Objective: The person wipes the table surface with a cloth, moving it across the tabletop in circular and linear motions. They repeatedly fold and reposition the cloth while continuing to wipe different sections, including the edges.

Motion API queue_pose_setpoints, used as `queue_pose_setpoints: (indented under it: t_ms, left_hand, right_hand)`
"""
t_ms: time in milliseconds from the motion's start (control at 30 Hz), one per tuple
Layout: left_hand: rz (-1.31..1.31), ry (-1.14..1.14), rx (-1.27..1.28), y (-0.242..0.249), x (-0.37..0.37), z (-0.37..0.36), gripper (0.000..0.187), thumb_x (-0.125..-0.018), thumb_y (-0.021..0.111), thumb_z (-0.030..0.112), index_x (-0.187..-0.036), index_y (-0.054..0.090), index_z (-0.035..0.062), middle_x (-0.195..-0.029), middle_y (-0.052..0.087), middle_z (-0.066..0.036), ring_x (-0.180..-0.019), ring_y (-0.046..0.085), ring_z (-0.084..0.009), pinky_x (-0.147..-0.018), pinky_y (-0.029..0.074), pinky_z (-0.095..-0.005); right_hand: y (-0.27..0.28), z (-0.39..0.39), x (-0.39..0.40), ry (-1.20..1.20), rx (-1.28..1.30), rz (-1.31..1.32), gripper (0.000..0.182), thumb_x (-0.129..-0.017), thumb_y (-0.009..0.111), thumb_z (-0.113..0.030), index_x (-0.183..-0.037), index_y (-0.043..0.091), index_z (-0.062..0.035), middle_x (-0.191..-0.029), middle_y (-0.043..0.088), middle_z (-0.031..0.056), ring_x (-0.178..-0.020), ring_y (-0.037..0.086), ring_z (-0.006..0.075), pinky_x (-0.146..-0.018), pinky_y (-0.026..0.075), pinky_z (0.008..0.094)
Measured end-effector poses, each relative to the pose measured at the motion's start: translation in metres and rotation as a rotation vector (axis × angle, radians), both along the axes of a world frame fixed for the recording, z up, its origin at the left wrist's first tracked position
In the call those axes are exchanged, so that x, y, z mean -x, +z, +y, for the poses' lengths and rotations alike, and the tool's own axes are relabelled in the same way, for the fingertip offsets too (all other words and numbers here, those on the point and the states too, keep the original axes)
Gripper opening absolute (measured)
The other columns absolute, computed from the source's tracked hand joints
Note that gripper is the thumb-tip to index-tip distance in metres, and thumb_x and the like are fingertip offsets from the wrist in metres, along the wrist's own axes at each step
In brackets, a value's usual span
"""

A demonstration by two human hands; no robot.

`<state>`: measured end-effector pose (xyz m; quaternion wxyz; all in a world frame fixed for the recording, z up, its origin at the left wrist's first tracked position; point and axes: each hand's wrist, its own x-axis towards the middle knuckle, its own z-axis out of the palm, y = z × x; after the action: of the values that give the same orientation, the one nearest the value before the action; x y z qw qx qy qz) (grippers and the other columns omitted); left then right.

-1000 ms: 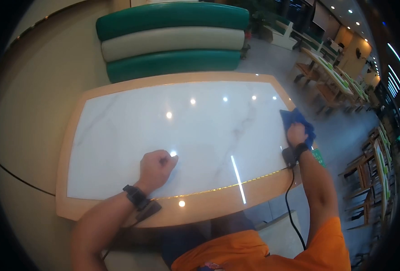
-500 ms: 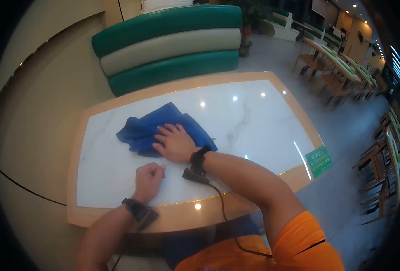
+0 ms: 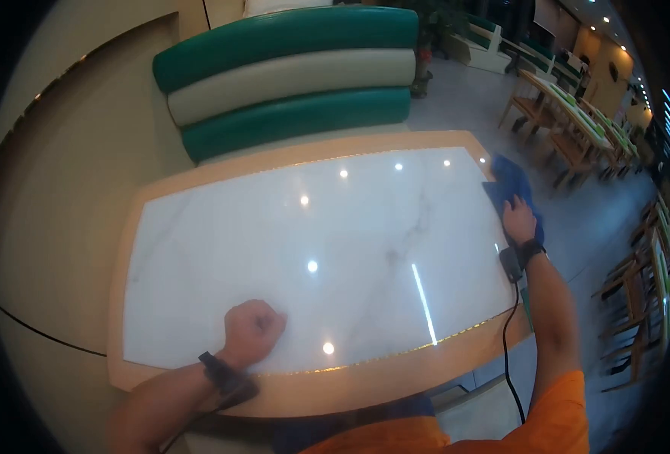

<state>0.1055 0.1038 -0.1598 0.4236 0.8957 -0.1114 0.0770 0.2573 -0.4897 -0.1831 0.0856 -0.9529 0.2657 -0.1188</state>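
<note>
A blue cloth (image 3: 501,172) lies at the right end of the table, partly past its edge. My right hand (image 3: 520,220) presses on this cloth with the fingers stretched out over it. On the near left part of the white marble-patterned tabletop (image 3: 274,234), my left hand (image 3: 253,331) is closed in a fist, apart from the cloth, with nothing showing in it. A black device is strapped to each wrist, and a cable (image 3: 506,356) runs down from the right one.
Beyond the table stands a green and cream padded bench (image 3: 289,72). A wall (image 3: 70,212) borders the left side. Wooden tables and chairs (image 3: 566,125) stand on the grey floor to the right. A green sign (image 3: 526,306) shows partly behind my right forearm.
My right hand has swept the blue cloth from the middle left of the table to its right end. My left fist stays near the front edge.
</note>
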Motion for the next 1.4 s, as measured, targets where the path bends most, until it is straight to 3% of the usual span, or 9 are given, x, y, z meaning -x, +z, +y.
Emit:
queue_pose_setpoints:
  t_ms: [233, 400, 433, 633, 767, 967, 1133, 1167, 1400]
  left_hand:
    - [-0.043, -0.046, -0.109, 0.006, 0.004, 0.001, 0.023, -0.078, 0.078, 0.013, -0.065, 0.06, 0.0074, -0.062, 0.057, -0.008, -0.055, 0.056, -0.0253, -0.052, 0.045, -0.0355]
    - [-0.07, -0.035, -0.106, 0.005, 0.002, -0.001, 0.023, -0.078, 0.078, 0.013, -0.065, 0.06, 0.0069, -0.062, 0.057, -0.008, -0.055, 0.056, -0.0249, -0.052, 0.044, -0.0356]
    - [-0.067, -0.026, -0.091, 0.003, 0.001, -0.001, 0.023, -0.078, 0.078, 0.013, -0.065, 0.06, 0.0067, -0.062, 0.057, -0.008, -0.054, 0.055, -0.0248, -0.052, 0.044, -0.0355]
    - [-0.018, 0.028, -0.087, -0.005, -0.004, 0.004, 0.022, -0.079, 0.077, 0.011, -0.065, 0.06, 0.005, -0.061, 0.055, -0.008, -0.053, 0.053, -0.0245, -0.052, 0.042, -0.0352]
    - [-0.07, 0.004, -0.123, -0.005, -0.005, 0.003, 0.023, -0.078, 0.077, 0.01, -0.065, 0.06, 0.004, -0.06, 0.053, -0.009, -0.053, 0.051, -0.0247, -0.051, 0.041, -0.0354]
    - [-0.023, -0.012, -0.06, -0.007, -0.005, 0.007, 0.024, -0.077, 0.077, 0.009, -0.064, 0.058, 0.0037, -0.061, 0.052, -0.009, -0.053, 0.05, -0.0245, -0.051, 0.04, -0.0348]
    - [0.034, -0.033, 0.047, -0.006, -0.002, 0.008, 0.022, -0.076, 0.077, 0.009, -0.064, 0.059, 0.0054, -0.06, 0.053, -0.008, -0.053, 0.051, -0.023, -0.051, 0.041, -0.0327]
    - [0.035, -0.047, 0.073, -0.007, -0.001, 0.01, 0.021, -0.075, 0.077, 0.009, -0.064, 0.06, 0.006, -0.06, 0.053, -0.007, -0.053, 0.052, -0.0226, -0.051, 0.041, -0.0324]
    - [-0.039, -0.124, 0.015, 0.005, -0.001, 0.004, 0.019, -0.074, 0.078, 0.008, -0.064, 0.061, 0.0097, -0.057, 0.054, -0.004, -0.051, 0.053, -0.0211, -0.048, 0.041, -0.0321]
  right_hand:
    - [-0.046, 0.042, -0.041, 0.44, 0.106, -0.441, 0.02, -0.091, 0.053, -0.013, -0.091, 0.065, 0.0021, -0.102, 0.066, 0.0246, -0.098, 0.061, 0.0456, -0.088, 0.048, 0.0538]
    - [-0.03, 0.278, -0.068, 1.082, -0.089, -0.458, 0.024, -0.088, 0.051, -0.007, -0.106, 0.066, -0.0009, -0.117, 0.065, 0.0204, -0.118, 0.057, 0.039, -0.103, 0.041, 0.0518]
    - [0.003, 0.33, -0.056, 1.135, -0.102, -0.157, 0.03, -0.088, 0.051, -0.009, -0.114, 0.066, -0.0012, -0.129, 0.062, 0.0191, -0.129, 0.052, 0.0375, -0.11, 0.037, 0.0519]
    - [0.009, 0.478, -0.064, 1.24, -0.298, -0.18, 0.036, -0.094, 0.053, -0.025, -0.118, 0.069, -0.0031, -0.141, 0.058, 0.0115, -0.139, 0.043, 0.0319, -0.117, 0.028, 0.0513]
    - [0.001, 0.439, -0.11, 1.05, -0.11, -0.224, 0.038, -0.095, 0.051, -0.028, -0.116, 0.07, -0.0024, -0.138, 0.058, 0.0148, -0.135, 0.046, 0.0323, -0.115, 0.032, 0.051]
    - [-0.014, 0.197, -0.171, 0.595, 0.103, -0.437, 0.034, -0.088, 0.055, -0.024, -0.106, 0.071, -0.001, -0.116, 0.069, 0.0187, -0.113, 0.062, 0.036, -0.102, 0.047, 0.0467]
    - [-0.018, 0.007, -0.143, 0.113, 0.148, -0.19, 0.046, -0.095, 0.05, -0.032, -0.125, 0.066, -0.0012, -0.133, 0.063, 0.0213, -0.123, 0.059, 0.0386, -0.105, 0.046, 0.0489]
    - [-0.004, 0.007, -0.127, 0.015, -0.031, -0.125, 0.048, -0.095, 0.049, -0.031, -0.128, 0.063, 0.0003, -0.136, 0.06, 0.0232, -0.124, 0.058, 0.0398, -0.107, 0.044, 0.0504]
    - [-0.03, 0.015, -0.115, 0.314, 0.019, -0.263, 0.04, -0.091, 0.05, -0.011, -0.125, 0.064, 0.0032, -0.126, 0.065, 0.0267, -0.12, 0.06, 0.0428, -0.105, 0.046, 0.046]
